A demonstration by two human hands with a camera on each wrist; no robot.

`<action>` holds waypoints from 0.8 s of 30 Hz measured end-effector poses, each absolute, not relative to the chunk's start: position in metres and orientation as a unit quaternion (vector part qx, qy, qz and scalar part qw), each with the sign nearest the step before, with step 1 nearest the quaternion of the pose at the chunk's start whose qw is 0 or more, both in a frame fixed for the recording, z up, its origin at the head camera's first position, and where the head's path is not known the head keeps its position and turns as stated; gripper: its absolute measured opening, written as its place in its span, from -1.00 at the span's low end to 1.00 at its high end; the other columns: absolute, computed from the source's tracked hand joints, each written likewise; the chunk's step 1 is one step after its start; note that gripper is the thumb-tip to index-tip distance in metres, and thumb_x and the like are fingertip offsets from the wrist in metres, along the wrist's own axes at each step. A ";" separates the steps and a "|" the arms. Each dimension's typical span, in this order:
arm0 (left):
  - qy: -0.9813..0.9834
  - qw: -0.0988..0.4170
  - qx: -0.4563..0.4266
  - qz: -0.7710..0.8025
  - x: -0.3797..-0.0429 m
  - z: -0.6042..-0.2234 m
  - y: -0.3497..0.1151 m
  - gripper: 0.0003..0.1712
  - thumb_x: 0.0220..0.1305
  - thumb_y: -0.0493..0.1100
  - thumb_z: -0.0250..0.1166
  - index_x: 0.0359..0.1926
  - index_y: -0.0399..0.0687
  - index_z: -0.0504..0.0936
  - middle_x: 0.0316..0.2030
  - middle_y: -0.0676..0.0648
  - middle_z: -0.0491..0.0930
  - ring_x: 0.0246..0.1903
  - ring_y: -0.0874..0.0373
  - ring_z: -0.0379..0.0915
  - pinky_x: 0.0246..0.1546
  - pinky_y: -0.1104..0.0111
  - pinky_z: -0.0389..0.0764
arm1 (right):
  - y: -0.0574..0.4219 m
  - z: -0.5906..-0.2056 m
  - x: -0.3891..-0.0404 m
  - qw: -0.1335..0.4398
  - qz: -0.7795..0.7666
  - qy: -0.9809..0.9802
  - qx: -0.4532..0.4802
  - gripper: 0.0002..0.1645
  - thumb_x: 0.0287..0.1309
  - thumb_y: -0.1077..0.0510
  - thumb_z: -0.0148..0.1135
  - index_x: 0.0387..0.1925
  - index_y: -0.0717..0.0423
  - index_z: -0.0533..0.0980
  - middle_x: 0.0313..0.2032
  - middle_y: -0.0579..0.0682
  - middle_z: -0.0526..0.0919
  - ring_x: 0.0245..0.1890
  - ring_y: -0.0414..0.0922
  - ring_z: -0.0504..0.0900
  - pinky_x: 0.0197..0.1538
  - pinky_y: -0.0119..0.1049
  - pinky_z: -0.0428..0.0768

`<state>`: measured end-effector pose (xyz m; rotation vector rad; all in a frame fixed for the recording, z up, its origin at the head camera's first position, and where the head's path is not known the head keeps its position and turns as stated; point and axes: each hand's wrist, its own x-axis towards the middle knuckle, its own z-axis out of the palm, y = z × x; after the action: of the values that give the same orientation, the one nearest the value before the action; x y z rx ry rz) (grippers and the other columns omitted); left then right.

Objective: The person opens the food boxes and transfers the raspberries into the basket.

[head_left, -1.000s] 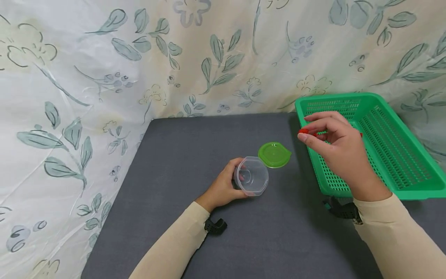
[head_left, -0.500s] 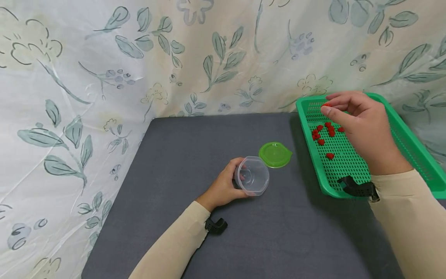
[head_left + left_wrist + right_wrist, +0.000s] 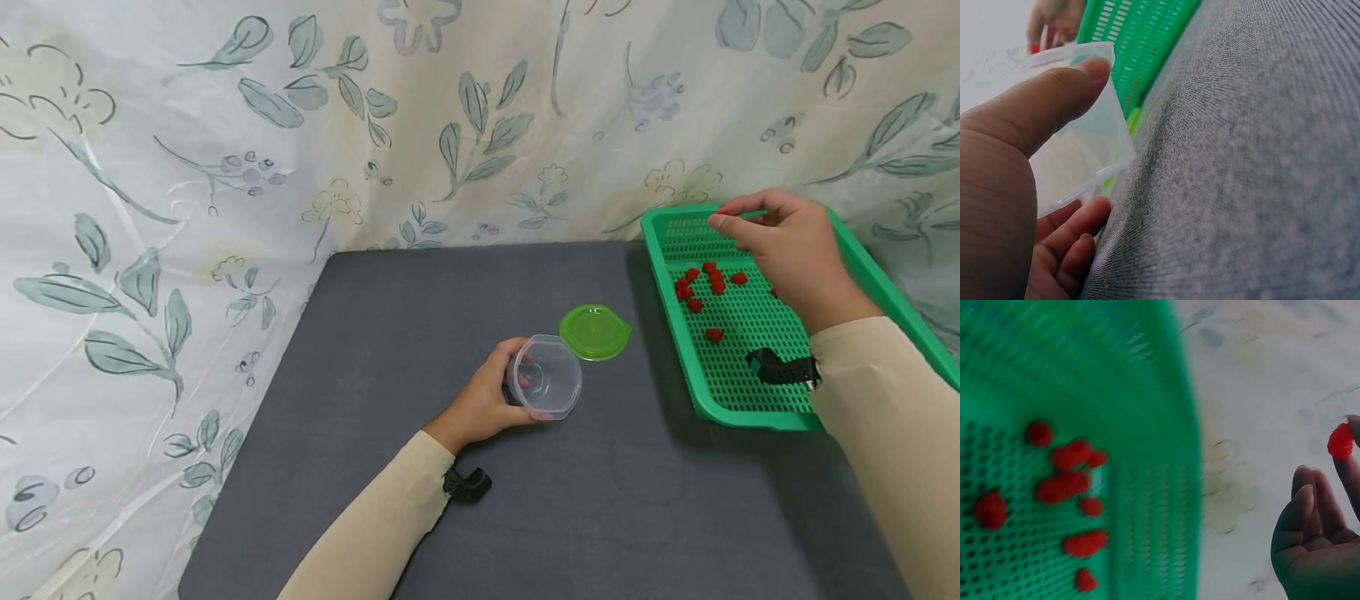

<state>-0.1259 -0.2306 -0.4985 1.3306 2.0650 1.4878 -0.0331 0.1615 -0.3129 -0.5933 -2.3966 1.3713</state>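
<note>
My left hand (image 3: 480, 404) grips a clear plastic cup (image 3: 551, 377) low over the dark tabletop, thumb on the near side and fingers round the far side. The cup's mouth faces up toward the head camera. Between thumb and finger, my right hand (image 3: 798, 262) pinches a red raspberry (image 3: 1340, 442), raised above the back part of a green basket (image 3: 678, 333). More raspberries (image 3: 717, 287) lie scattered on the basket's perforated floor, most of them toward its back left. In the right wrist view the other fingers of that hand are curled loosely, apart from the berry.
A green round lid (image 3: 595, 332) with a tab lies flat on the table (image 3: 405, 333), just beyond the cup and left of the basket. A floral-patterned cloth (image 3: 420, 125) hangs along the back and left sides. Black straps (image 3: 780, 367) sit on both wrists.
My right hand has moved right and away, over the basket's back part, with the raspberry still pinched; the berries on the basket floor now show. The left hand and cup have stayed put.
</note>
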 end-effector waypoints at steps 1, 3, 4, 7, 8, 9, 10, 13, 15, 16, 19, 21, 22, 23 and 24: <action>0.713 0.135 0.458 0.513 -0.126 -0.498 -0.231 0.29 0.03 -0.15 0.82 0.64 0.17 0.18 0.41 0.01 0.42 0.23 0.09 0.50 0.25 0.17 0.54 | 0.166 -0.317 -0.034 0.152 0.473 -0.842 -0.211 -0.57 0.42 -0.30 0.42 0.12 -0.18 0.70 -0.22 -0.25 0.65 -0.09 -0.15 0.55 -0.60 -0.14 0.33; 0.713 0.138 0.456 0.514 -0.125 -0.499 -0.231 0.29 0.03 -0.16 0.81 0.64 0.18 0.18 0.40 0.02 0.42 0.20 0.10 0.51 0.24 0.18 0.55 | 0.173 -0.325 -0.036 0.139 0.459 -0.851 -0.216 -0.54 0.43 -0.33 0.39 0.14 -0.19 0.70 -0.11 -0.25 0.62 -0.07 -0.13 0.52 -0.48 -0.17 0.40; 0.713 0.140 0.455 0.515 -0.124 -0.499 -0.231 0.28 0.04 -0.16 0.81 0.63 0.18 0.19 0.39 0.02 0.43 0.19 0.10 0.51 0.23 0.18 0.55 | 0.176 -0.329 -0.037 0.132 0.453 -0.854 -0.219 -0.52 0.43 -0.34 0.38 0.15 -0.19 0.69 -0.02 -0.28 0.59 -0.07 -0.12 0.51 -0.41 -0.18 0.43; 0.712 0.143 0.454 0.516 -0.124 -0.499 -0.232 0.26 0.06 -0.15 0.80 0.63 0.18 0.19 0.39 0.01 0.42 0.17 0.10 0.51 0.23 0.18 0.55 | 0.183 -0.337 -0.037 0.116 0.442 -0.862 -0.221 -0.46 0.45 -0.37 0.33 0.20 -0.15 0.67 0.13 -0.28 0.53 -0.03 -0.11 0.49 -0.23 -0.21 0.50; 0.711 0.144 0.454 0.517 -0.123 -0.499 -0.232 0.26 0.06 -0.15 0.80 0.64 0.18 0.19 0.40 0.00 0.42 0.17 0.09 0.51 0.23 0.17 0.55 | 0.185 -0.339 -0.037 0.113 0.442 -0.861 -0.224 -0.45 0.45 -0.38 0.33 0.21 -0.15 0.67 0.16 -0.29 0.51 -0.02 -0.11 0.49 -0.20 -0.20 0.51; 0.711 0.143 0.454 0.517 -0.123 -0.498 -0.232 0.26 0.07 -0.14 0.80 0.64 0.18 0.18 0.40 -0.01 0.42 0.16 0.09 0.51 0.22 0.16 0.55 | 0.187 -0.340 -0.037 0.111 0.444 -0.860 -0.226 -0.43 0.45 -0.38 0.33 0.22 -0.14 0.66 0.19 -0.30 0.50 -0.02 -0.11 0.49 -0.18 -0.20 0.52; 0.711 0.143 0.454 0.518 -0.123 -0.498 -0.232 0.26 0.07 -0.14 0.80 0.64 0.19 0.18 0.41 -0.02 0.41 0.17 0.08 0.51 0.23 0.16 0.55 | 0.188 -0.341 -0.037 0.109 0.443 -0.861 -0.227 -0.42 0.44 -0.39 0.32 0.23 -0.14 0.66 0.20 -0.29 0.49 -0.02 -0.11 0.49 -0.17 -0.19 0.52; 0.713 0.140 0.453 0.517 -0.123 -0.499 -0.233 0.28 0.07 -0.13 0.80 0.65 0.21 0.16 0.41 -0.02 0.41 0.19 0.08 0.50 0.23 0.15 0.54 | 0.190 -0.342 -0.037 0.109 0.441 -0.862 -0.227 -0.42 0.45 -0.39 0.31 0.24 -0.15 0.65 0.24 -0.27 0.47 -0.01 -0.13 0.49 -0.14 -0.19 0.52; 0.715 0.139 0.451 0.516 -0.123 -0.499 -0.233 0.28 0.07 -0.13 0.80 0.64 0.22 0.16 0.39 -0.03 0.42 0.18 0.08 0.49 0.23 0.16 0.54 | 0.191 -0.343 -0.036 0.112 0.440 -0.862 -0.226 -0.45 0.45 -0.38 0.32 0.23 -0.17 0.66 0.23 -0.28 0.48 -0.02 -0.16 0.50 -0.15 -0.23 0.52; 0.716 0.140 0.451 0.515 -0.123 -0.499 -0.233 0.28 0.06 -0.13 0.80 0.64 0.22 0.16 0.38 -0.03 0.42 0.19 0.08 0.49 0.23 0.16 0.54 | 0.191 -0.343 -0.036 0.115 0.441 -0.861 -0.225 -0.46 0.45 -0.36 0.33 0.22 -0.17 0.66 0.20 -0.27 0.49 -0.03 -0.17 0.50 -0.18 -0.23 0.51; 0.718 0.145 0.447 0.513 -0.124 -0.500 -0.232 0.29 0.07 -0.12 0.80 0.64 0.24 0.15 0.35 -0.03 0.43 0.16 0.10 0.49 0.23 0.17 0.54 | 0.192 -0.343 -0.034 0.128 0.449 -0.855 -0.224 -0.53 0.46 -0.31 0.37 0.18 -0.18 0.68 0.06 -0.31 0.58 -0.14 -0.18 0.50 -0.39 -0.22 0.45; 0.720 0.149 0.443 0.513 -0.123 -0.499 -0.232 0.28 0.07 -0.11 0.80 0.64 0.25 0.15 0.34 -0.02 0.43 0.15 0.10 0.49 0.23 0.17 0.54 | 0.192 -0.343 -0.033 0.137 0.457 -0.850 -0.224 -0.57 0.46 -0.28 0.38 0.16 -0.18 0.69 -0.02 -0.32 0.62 -0.16 -0.19 0.50 -0.44 -0.21 0.43; 0.721 0.152 0.441 0.512 -0.123 -0.499 -0.232 0.28 0.07 -0.11 0.80 0.64 0.25 0.15 0.35 -0.01 0.43 0.17 0.11 0.49 0.24 0.17 0.54 | 0.192 -0.343 -0.033 0.140 0.460 -0.847 -0.225 -0.58 0.46 -0.28 0.39 0.15 -0.18 0.70 -0.04 -0.32 0.62 -0.16 -0.19 0.50 -0.45 -0.21 0.43; 0.722 0.154 0.440 0.512 -0.123 -0.499 -0.232 0.28 0.08 -0.10 0.80 0.64 0.25 0.14 0.35 -0.01 0.42 0.20 0.11 0.48 0.26 0.16 0.53 | 0.192 -0.342 -0.032 0.142 0.463 -0.845 -0.226 -0.59 0.47 -0.27 0.38 0.15 -0.19 0.70 -0.05 -0.33 0.63 -0.16 -0.21 0.51 -0.43 -0.24 0.45; 0.722 0.154 0.439 0.513 -0.123 -0.499 -0.232 0.28 0.09 -0.10 0.79 0.65 0.23 0.14 0.37 -0.02 0.42 0.22 0.10 0.47 0.27 0.15 0.52 | 0.192 -0.341 -0.032 0.144 0.465 -0.843 -0.227 -0.59 0.47 -0.27 0.38 0.16 -0.19 0.70 -0.03 -0.33 0.62 -0.17 -0.22 0.53 -0.39 -0.28 0.49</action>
<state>-0.1227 -0.2319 -0.4988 1.2591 2.0691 1.4695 -0.0317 0.1923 -0.3410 -0.6543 -2.4301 1.3409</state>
